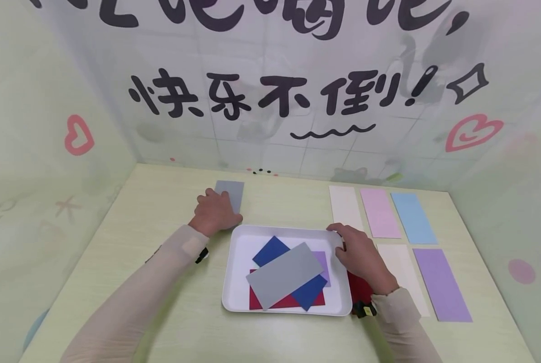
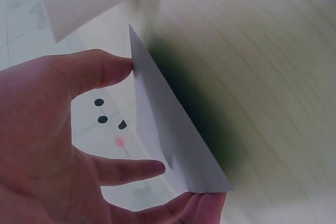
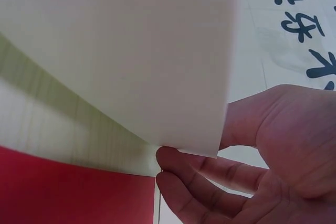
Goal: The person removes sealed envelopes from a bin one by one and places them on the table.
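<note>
At the back left of the table my left hand (image 1: 215, 212) holds a grey card (image 1: 235, 193). In the left wrist view the thumb is on one edge of this card (image 2: 168, 129) and fingertips are on the opposite edge. My right hand (image 1: 361, 254) grips the back right corner of a white tray (image 1: 240, 282), thumb over its inner wall. Inside the tray, another grey card (image 1: 286, 275) lies slantwise on a dark blue card (image 1: 272, 249), a red card (image 1: 288, 303) and a purple card (image 1: 321, 259), both partly covered.
Right of the tray lie a white card (image 1: 345, 204), a pink card (image 1: 380, 213), a light blue card (image 1: 414, 218), another white card (image 1: 404, 277) and a purple card (image 1: 442, 285). A red card (image 3: 79, 192) is partly hidden by my right hand. Printed translucent walls (image 1: 270, 146) enclose the table.
</note>
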{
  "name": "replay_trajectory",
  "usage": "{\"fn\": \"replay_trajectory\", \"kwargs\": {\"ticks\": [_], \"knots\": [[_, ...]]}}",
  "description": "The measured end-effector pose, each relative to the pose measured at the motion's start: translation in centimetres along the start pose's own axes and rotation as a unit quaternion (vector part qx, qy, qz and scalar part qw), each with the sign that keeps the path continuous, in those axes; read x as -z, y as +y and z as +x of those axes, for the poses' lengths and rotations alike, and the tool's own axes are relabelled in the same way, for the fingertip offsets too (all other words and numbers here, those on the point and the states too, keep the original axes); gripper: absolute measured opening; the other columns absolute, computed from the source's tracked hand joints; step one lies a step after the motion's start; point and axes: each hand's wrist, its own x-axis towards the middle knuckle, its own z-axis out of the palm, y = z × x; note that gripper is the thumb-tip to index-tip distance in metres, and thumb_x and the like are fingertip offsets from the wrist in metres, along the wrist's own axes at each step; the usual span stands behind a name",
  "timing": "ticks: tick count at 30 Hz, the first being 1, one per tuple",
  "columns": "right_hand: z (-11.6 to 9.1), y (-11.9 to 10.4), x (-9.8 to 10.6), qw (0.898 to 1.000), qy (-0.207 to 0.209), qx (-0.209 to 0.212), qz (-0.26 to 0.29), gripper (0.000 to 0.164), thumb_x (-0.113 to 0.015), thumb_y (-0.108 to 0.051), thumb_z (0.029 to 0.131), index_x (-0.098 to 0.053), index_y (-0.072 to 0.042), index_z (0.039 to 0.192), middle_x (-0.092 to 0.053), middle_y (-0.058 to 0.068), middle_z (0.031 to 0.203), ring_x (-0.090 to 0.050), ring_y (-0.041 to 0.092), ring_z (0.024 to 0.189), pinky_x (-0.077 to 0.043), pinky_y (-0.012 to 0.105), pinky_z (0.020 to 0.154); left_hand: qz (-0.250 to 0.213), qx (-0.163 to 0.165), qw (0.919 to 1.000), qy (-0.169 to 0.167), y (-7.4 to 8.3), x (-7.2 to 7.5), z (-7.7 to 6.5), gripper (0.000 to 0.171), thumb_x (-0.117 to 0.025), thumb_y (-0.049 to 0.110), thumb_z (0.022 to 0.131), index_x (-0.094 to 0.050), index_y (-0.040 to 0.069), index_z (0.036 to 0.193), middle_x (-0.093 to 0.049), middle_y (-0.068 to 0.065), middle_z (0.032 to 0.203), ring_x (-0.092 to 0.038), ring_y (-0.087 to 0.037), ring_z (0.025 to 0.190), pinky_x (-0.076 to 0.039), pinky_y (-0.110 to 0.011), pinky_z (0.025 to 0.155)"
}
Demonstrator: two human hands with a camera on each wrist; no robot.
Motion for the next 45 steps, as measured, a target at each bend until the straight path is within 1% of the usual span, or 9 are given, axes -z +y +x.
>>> {"fn": "replay_trajectory", "kwargs": {"ticks": [7, 14, 21, 27, 31, 35, 38, 41, 45], "knots": [[0.0, 0.2, 0.0, 1.0, 0.003, 0.006, -0.005, 0.045, -0.065, 0.001, 0.085, -0.059, -0.01, 0.127, -0.064, 0.01, 0.106, -0.052, 0.018, 0.068, -0.049, 0.027, 0.057, -0.002, 0.007, 1.0, -0.002, 0.1, -0.2, 0.2, 0.068, -0.064, 0.044, 0.083, -0.049, -0.007, 0.124, -0.041, -0.029, 0.105, -0.047, -0.04, 0.088, -0.05, -0.047, 0.061], [-0.1, 0.3, 0.0, 1.0, 0.003, 0.0, -0.007, 0.045, -0.065, 0.001, 0.085, -0.059, -0.01, 0.128, -0.064, 0.01, 0.104, -0.052, 0.018, 0.069, -0.049, 0.027, 0.057, 0.004, 0.001, 1.0, 0.005, 0.4, -0.6, 0.5, 0.07, -0.064, 0.045, 0.083, -0.048, -0.007, 0.126, -0.04, -0.029, 0.106, -0.046, -0.04, 0.089, -0.05, -0.045, 0.061], [-0.3, 0.4, 0.2, 1.0, 0.004, 0.001, -0.007, 0.044, -0.065, 0.001, 0.085, -0.059, -0.01, 0.127, -0.064, 0.01, 0.103, -0.051, 0.018, 0.067, -0.048, 0.026, 0.056, 0.001, -0.002, 1.0, 0.005, 0.8, -0.4, 0.3, 0.069, -0.063, 0.044, 0.083, -0.048, -0.008, 0.125, -0.041, -0.03, 0.106, -0.046, -0.04, 0.089, -0.05, -0.045, 0.061], [-0.3, 0.5, 0.2, 1.0, 0.002, 0.0, -0.007, 0.043, -0.065, 0.001, 0.085, -0.059, -0.01, 0.127, -0.063, 0.009, 0.102, -0.051, 0.017, 0.067, -0.048, 0.026, 0.056, 0.002, -0.016, 0.9998, 0.011, 0.8, -0.5, 0.2, 0.068, -0.064, 0.043, 0.083, -0.048, -0.009, 0.124, -0.041, -0.03, 0.105, -0.046, -0.041, 0.089, -0.05, -0.046, 0.061], [-0.3, 0.5, 0.3, 1.0, 0.004, 0.001, -0.007, 0.043, -0.065, 0.001, 0.085, -0.059, -0.01, 0.126, -0.063, 0.01, 0.103, -0.051, 0.017, 0.067, -0.048, 0.026, 0.056, 0.004, -0.026, 0.9996, 0.012, 0.7, -0.3, 0.1, 0.069, -0.063, 0.043, 0.083, -0.048, -0.01, 0.125, -0.041, -0.031, 0.106, -0.046, -0.042, 0.091, -0.05, -0.044, 0.06], [-0.3, 0.5, 0.2, 1.0, 0.005, 0.001, -0.005, 0.043, -0.065, 0.001, 0.085, -0.059, -0.01, 0.126, -0.064, 0.01, 0.103, -0.051, 0.017, 0.066, -0.048, 0.026, 0.055, 0.005, -0.041, 0.9991, 0.014, 0.8, 0.2, -0.4, 0.067, -0.062, 0.041, 0.085, -0.048, -0.009, 0.128, -0.04, -0.032, 0.113, -0.045, -0.044, 0.096, -0.05, -0.044, 0.06], [-0.3, 0.5, 0.2, 1.0, 0.004, 0.001, -0.005, 0.043, -0.065, 0.001, 0.085, -0.059, -0.01, 0.126, -0.064, 0.01, 0.104, -0.051, 0.017, 0.067, -0.048, 0.026, 0.056, 0.006, -0.062, 0.9977, 0.028, 1.1, 0.5, -0.9, 0.062, -0.06, 0.038, 0.087, -0.049, -0.008, 0.127, -0.038, -0.034, 0.118, -0.044, -0.047, 0.098, -0.05, -0.044, 0.059], [-0.3, 0.5, 0.1, 1.0, 0.004, 0.0, -0.005, 0.043, -0.065, 0.001, 0.085, -0.059, -0.01, 0.126, -0.064, 0.01, 0.105, -0.052, 0.017, 0.067, -0.049, 0.026, 0.056, 0.017, -0.087, 0.9948, 0.049, 1.9, 1.0, -1.9, 0.059, -0.058, 0.036, 0.09, -0.049, -0.007, 0.129, -0.037, -0.035, 0.123, -0.045, -0.05, 0.1, -0.052, -0.045, 0.058], [-0.3, 0.5, 0.1, 1.0, 0.007, -0.004, -0.008, 0.043, -0.065, 0.001, 0.085, -0.059, -0.011, 0.126, -0.063, 0.009, 0.101, -0.05, 0.017, 0.066, -0.047, 0.026, 0.055, 0.042, -0.127, 0.9874, 0.085, 3.3, 1.6, -3.9, 0.059, -0.059, 0.036, 0.092, -0.049, -0.007, 0.132, -0.04, -0.034, 0.125, -0.047, -0.049, 0.1, -0.054, -0.043, 0.056]]}}
